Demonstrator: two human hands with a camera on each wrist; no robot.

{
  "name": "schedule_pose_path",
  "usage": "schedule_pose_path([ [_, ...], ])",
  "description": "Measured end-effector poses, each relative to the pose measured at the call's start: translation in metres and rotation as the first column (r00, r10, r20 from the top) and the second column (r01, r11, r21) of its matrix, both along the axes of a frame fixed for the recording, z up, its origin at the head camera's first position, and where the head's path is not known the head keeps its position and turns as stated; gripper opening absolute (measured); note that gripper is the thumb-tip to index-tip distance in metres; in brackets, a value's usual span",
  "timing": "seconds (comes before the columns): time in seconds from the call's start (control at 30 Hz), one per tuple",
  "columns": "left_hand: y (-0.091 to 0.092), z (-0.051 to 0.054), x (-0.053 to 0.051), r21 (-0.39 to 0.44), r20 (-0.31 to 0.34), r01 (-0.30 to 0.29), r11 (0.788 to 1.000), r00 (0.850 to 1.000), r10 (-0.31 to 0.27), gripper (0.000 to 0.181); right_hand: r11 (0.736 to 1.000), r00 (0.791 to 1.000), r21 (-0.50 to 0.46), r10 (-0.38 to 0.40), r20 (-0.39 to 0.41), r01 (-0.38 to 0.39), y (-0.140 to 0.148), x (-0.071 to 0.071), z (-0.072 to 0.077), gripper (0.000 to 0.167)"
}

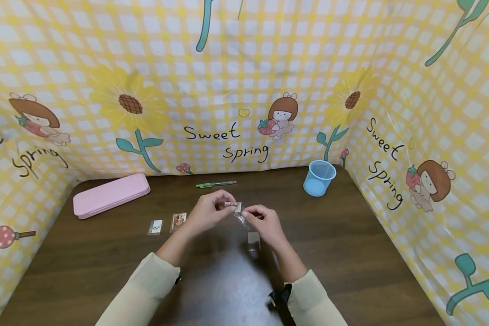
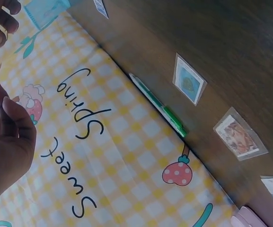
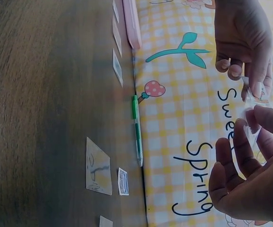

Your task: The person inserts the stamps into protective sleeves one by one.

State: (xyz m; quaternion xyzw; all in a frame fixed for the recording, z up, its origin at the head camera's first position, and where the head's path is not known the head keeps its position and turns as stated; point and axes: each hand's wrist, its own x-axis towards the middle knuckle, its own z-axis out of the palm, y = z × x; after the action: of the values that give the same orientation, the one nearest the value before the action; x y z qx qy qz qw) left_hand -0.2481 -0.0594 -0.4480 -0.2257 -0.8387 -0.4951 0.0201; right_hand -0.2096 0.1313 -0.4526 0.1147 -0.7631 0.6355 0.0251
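Above the table, my left hand [image 1: 209,213] pinches a small white card [image 1: 233,206] between thumb and index finger. My right hand [image 1: 269,226] pinches the clear plastic sleeve [image 1: 241,219] at its other side, fingertips close to the left ones. In the right wrist view, the left hand [image 3: 244,40] comes from above and the right hand [image 3: 257,179] from below, meeting at the clear sleeve [image 3: 250,106]; whether the card is inside it, I cannot tell. The left wrist view cuts off the held thing beside the left hand [image 2: 8,127].
Two sleeved cards [image 1: 156,227] [image 1: 179,220] lie left of the hands, and a pale card [image 1: 254,241] lies below them. Behind are a green pen [image 1: 216,184], a pink case [image 1: 112,195] at left and a blue mesh cup [image 1: 319,178] at right. Checked cloth surrounds the table.
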Motion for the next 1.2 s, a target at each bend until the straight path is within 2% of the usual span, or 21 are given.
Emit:
schedule_pose_path([
  [0.3, -0.004, 0.0, 0.001, -0.045, 0.068, 0.027, 0.999, 0.997, -0.024, 0.009, 1.0, 1.0, 0.026, -0.001, 0.003, 0.001, 0.0, 0.001, -0.001, 0.014],
  [0.5, -0.006, -0.002, 0.002, -0.04, 0.1, 0.037, 0.999, 0.994, -0.033, 0.01, 0.999, 1.0, 0.032, 0.005, 0.002, -0.005, 0.0, 0.002, -0.001, 0.014],
  [0.67, -0.006, -0.005, 0.002, -0.029, 0.12, 0.066, 0.997, 0.991, -0.062, 0.012, 0.999, 1.0, 0.034, 0.017, 0.023, -0.018, 0.0, 0.002, -0.001, 0.014],
  [1.2, -0.011, -0.007, 0.004, -0.091, 0.118, 0.114, 0.989, 0.988, -0.103, 0.005, 0.998, 1.0, 0.052, 0.031, 0.005, -0.031, 0.0, 0.003, 0.0, 0.015],
])
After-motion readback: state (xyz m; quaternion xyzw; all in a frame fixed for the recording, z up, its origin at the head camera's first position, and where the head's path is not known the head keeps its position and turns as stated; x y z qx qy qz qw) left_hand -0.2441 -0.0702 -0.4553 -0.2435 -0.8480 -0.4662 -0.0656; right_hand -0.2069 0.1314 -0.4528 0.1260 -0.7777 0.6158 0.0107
